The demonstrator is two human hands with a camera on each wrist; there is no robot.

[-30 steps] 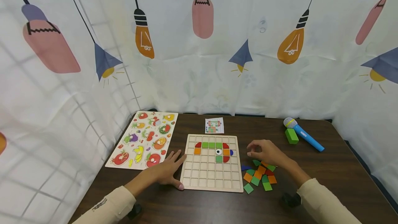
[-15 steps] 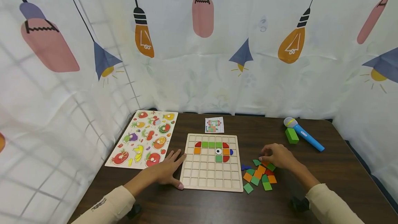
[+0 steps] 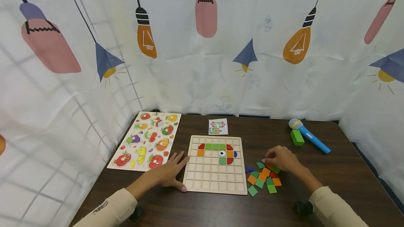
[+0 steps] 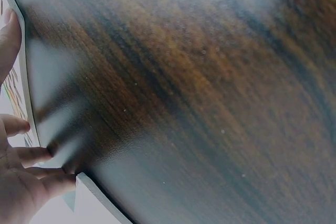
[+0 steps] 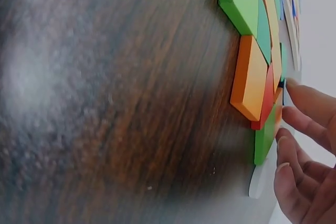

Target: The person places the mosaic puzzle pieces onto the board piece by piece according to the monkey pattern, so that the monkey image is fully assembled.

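On the table in the head view lies a wooden grid board (image 3: 205,178) with red, green, orange and blue pieces in its upper rows, one bearing an eye. My left hand (image 3: 173,171) rests spread at the board's left edge, fingers straight. In the left wrist view, fingertips of the left hand (image 4: 31,182) meet the board's edge. My right hand (image 3: 282,158) is at the top of the pile of loose tiles (image 3: 259,183). Its thumb and forefinger pinch a small dark blue piece (image 5: 284,92), mostly hidden; a green tile (image 5: 265,140) lies just beside the fingers.
A fruit puzzle board (image 3: 151,137) lies at the left, close to my left hand. Beyond the grid board is a small picture card (image 3: 218,126). A green block (image 3: 297,138) and a blue toy microphone (image 3: 312,137) are at the back right. A printed curtain (image 3: 195,76) hangs behind.
My right hand has moved right and slightly down, from above the pile to its upper tiles, and its fingers have drawn together. The left hand stays at the board's edge.
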